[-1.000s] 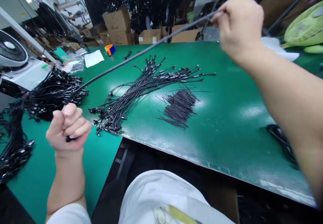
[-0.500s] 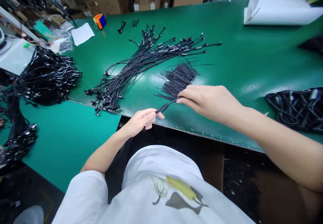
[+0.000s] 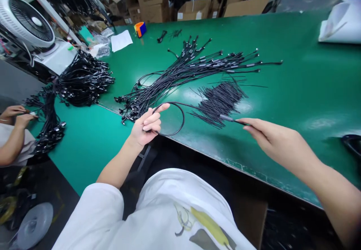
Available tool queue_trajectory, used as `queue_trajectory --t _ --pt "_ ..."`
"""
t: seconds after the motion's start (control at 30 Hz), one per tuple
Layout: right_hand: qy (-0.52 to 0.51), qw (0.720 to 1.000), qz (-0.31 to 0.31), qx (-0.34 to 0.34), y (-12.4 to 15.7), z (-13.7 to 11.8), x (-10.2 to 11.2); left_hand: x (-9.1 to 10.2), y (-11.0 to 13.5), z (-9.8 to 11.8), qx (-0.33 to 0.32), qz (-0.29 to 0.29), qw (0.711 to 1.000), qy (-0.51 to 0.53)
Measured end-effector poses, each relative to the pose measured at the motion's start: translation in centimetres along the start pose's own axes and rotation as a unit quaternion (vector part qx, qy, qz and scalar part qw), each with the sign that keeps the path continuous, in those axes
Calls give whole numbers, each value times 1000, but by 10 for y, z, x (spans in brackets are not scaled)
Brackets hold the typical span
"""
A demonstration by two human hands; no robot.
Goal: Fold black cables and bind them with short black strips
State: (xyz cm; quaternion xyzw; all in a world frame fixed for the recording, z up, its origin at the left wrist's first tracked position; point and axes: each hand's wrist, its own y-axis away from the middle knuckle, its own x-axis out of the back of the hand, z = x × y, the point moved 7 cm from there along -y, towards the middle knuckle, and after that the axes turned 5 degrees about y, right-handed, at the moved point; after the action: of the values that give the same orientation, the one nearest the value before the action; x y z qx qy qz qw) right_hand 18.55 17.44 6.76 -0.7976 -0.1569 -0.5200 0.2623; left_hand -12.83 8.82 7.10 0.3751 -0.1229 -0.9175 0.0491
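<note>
A thin black cable [image 3: 184,119] runs between my two hands, curving in a loop beside the left one. My left hand [image 3: 148,126] is closed around one part of it, with the index finger stretched out. Off to the right, my right hand [image 3: 266,131] pinches the cable near its end, just past a grey sleeve [image 3: 226,118]. Below the cable lies a pile of short black ties [image 3: 221,97], thin and loosely lined up. Behind my left hand a bundle of black cables [image 3: 169,75] with small plugs spreads across the green table [image 3: 299,92].
Larger cable heaps [image 3: 84,79] lie at the left, near a white fan [image 3: 31,20]. Another person's hands [image 3: 21,116] work at the far left. A tape roll [image 3: 140,29], a paper sheet [image 3: 122,40] and a white roll [image 3: 342,24] rest toward the back.
My hands have moved apart, the right one going rightward. The cable, earlier bunched between them, is now drawn out with a loop by the left hand. The view has turned left.
</note>
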Motion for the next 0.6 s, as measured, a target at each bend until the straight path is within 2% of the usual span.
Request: queue_trajectory --t 0.17,0.27,0.3,0.37,0.47,0.53,0.6 --pt "10 998 57 -24 2 12 16 1 1 -11 49 6 999 6" --pt "87 994 70 8 11 1 21 -3 -1 -16 45 -17 999 -11" --pt "113 991 62 43 15 -10 19 -5 -3 -18 36 -29 999 -24" --pt "124 980 23 155 25 -43 9 -12 -6 -25 19 -56 996 -66" --pt "40 948 -55 309 41 -98 -5 -26 -8 -45 11 -100 981 -165" --pt "-27 933 -84 349 39 -123 -6 -38 -5 -60 6 -130 959 -251" --pt "-75 935 -82 338 25 -132 -3 -47 -1 -73 5 -158 929 -334"
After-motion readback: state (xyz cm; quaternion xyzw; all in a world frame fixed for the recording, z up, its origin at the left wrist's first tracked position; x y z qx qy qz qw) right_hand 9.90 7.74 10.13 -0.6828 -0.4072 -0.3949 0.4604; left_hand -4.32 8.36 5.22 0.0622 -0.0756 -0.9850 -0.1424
